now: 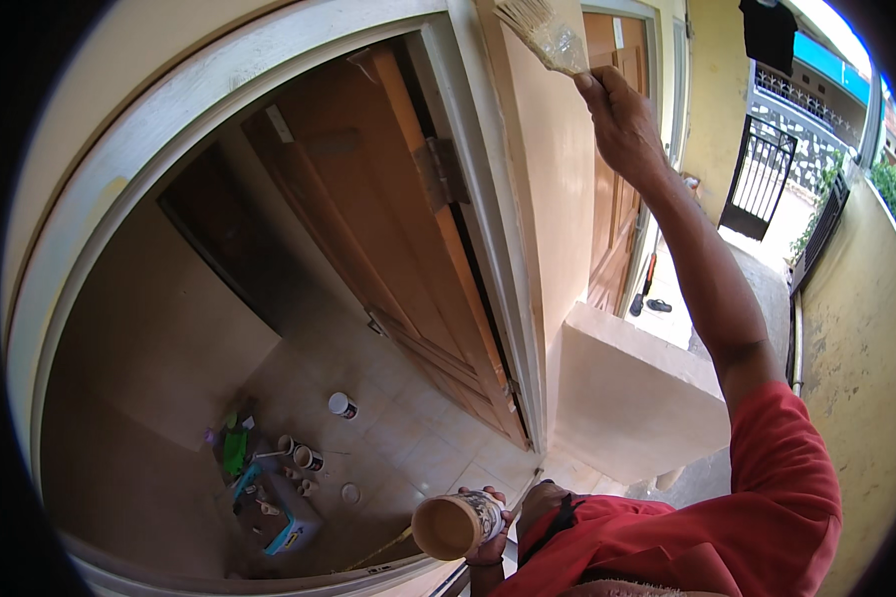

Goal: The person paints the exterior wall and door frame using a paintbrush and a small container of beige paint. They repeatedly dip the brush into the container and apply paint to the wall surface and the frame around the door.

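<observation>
Pale wall (pixel 553 199) and white door frame (pixel 224 65) stand before us beside an open brown door (pixel 408 229), the tiled floor (pixel 408 438) inside scattered with small containers (pixel 342 405). Our hands are well apart: the right hand (pixel 622 119), raised high, is closed around a wide brush (pixel 562 45) near the wall, though whether its bristles touch we cannot tell; the left hand (pixel 493 547) grips a cup (pixel 483 509) low by the doorway, mouth facing up toward us. Should the bristles be overloaded, we judge, drips could run down our raised arm (pixel 722 264) to the red sleeve (pixel 782 438). Careless reach could smear the frame, and divided attention could tilt the cup, spilling any contents onto the floor.
</observation>
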A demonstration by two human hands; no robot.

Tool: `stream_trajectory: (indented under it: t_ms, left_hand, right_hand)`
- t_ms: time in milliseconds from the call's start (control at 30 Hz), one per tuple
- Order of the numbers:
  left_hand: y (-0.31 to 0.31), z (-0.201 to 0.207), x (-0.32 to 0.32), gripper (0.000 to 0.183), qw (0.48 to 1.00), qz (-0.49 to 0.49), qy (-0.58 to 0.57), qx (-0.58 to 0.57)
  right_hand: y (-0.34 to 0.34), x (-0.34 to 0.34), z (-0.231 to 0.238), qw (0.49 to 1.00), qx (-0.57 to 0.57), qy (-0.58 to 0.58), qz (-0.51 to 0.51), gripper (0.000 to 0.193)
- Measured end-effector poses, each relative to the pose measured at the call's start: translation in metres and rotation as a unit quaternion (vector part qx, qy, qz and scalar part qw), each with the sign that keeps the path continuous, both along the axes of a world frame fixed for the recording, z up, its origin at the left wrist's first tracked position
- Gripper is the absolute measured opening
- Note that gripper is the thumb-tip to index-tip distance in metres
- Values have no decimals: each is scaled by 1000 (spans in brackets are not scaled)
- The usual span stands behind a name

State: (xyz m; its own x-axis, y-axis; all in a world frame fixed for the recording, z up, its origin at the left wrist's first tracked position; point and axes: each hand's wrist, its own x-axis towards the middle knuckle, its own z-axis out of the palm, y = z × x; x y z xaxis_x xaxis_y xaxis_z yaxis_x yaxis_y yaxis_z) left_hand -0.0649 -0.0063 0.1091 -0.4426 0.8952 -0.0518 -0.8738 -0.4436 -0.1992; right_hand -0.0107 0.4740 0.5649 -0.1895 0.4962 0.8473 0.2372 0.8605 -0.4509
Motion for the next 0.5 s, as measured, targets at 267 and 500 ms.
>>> stream_trajectory:
  t_ms: [267,500]
  left_hand:
    - [0,1,0,51,1000,-2,10,5]
    - [7,-3,6,49,1000,13,4,3]
  right_hand:
    - [9,-12,9,995,74,-17,-60,41]
    - [23,6,6,987,69,-76,-124,41]
